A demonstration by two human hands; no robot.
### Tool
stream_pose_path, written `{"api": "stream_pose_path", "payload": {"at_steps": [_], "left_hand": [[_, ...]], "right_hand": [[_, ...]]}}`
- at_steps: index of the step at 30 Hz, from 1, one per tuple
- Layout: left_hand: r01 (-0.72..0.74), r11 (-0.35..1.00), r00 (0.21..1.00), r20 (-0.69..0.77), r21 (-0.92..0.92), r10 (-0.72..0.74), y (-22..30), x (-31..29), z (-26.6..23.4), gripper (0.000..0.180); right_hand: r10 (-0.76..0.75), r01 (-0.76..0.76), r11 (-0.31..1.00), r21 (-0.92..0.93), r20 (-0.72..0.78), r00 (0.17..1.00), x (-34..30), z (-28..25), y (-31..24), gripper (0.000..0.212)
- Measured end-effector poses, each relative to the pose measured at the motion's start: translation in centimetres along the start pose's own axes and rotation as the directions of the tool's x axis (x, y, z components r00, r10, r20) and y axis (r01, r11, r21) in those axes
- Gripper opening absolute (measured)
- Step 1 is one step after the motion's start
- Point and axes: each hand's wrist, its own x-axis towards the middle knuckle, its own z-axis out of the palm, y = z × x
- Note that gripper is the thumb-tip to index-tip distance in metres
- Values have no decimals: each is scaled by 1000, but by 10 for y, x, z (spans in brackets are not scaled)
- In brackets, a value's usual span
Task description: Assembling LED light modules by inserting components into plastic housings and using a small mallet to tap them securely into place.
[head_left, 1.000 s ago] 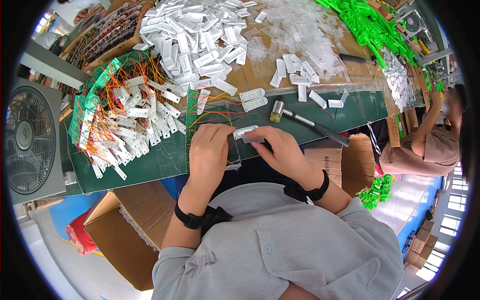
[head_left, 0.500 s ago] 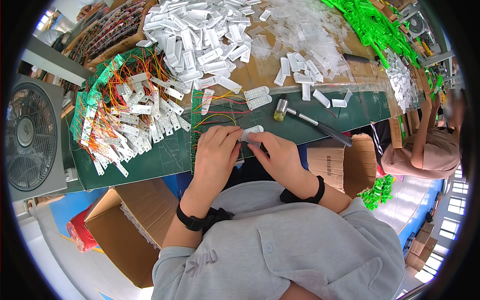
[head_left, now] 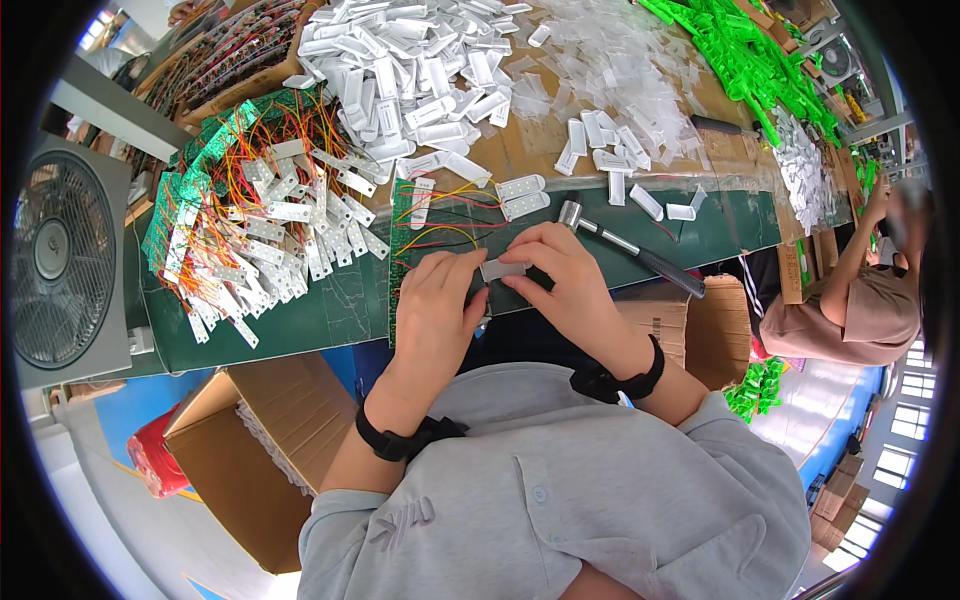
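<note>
My left hand (head_left: 440, 305) and my right hand (head_left: 560, 275) meet at the near edge of the green bench (head_left: 330, 310). Together they pinch a small white rectangular module (head_left: 503, 269) between thumbs and fingertips. Red and yellow wires (head_left: 445, 232) run from it across a green circuit board (head_left: 405, 250) lying under my left hand. Two more white modules (head_left: 522, 196) lie just beyond my hands. A small hammer (head_left: 625, 245) with a black handle rests right of my right hand.
A heap of wired white modules (head_left: 270, 230) covers the bench's left. Piles of white plastic covers (head_left: 400, 70) and clear lenses (head_left: 620, 50) sit farther back, green parts (head_left: 750, 60) at the far right. A fan (head_left: 60, 260) stands left, cardboard boxes (head_left: 240, 440) below. Another person (head_left: 850, 300) sits at right.
Both hands have shifted slightly toward me along the bench edge while still holding the white module. The hammer and piles stay put.
</note>
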Motion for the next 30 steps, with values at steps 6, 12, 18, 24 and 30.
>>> {"api": "stream_pose_path", "payload": {"at_steps": [6, 12, 18, 24, 30], "left_hand": [[-5, 1000, 1000, 5, 4, 5, 2, 1, -2, 43], [7, 1000, 1000, 30, -4, -7, 0, 1, -2, 37], [-35, 997, 999, 27, 70, 33, -2, -2, 1, 28], [-53, 997, 998, 22, 62, 52, -1, -2, 1, 27], [-49, 995, 999, 11, 84, 48, -1, -4, 3, 27]], "right_hand": [[14, -9, 995, -101, 50, 999, -4, 2, 11, 26], [77, -71, 996, -57, 116, 990, 2, -1, 11, 25], [-3, -8, 991, -131, -82, 997, 2, -8, 9, 22], [207, -261, 816, -516, -160, 965, -13, -47, 48, 22], [159, -179, 947, -268, -96, 983, -10, -44, 22, 13]]}}
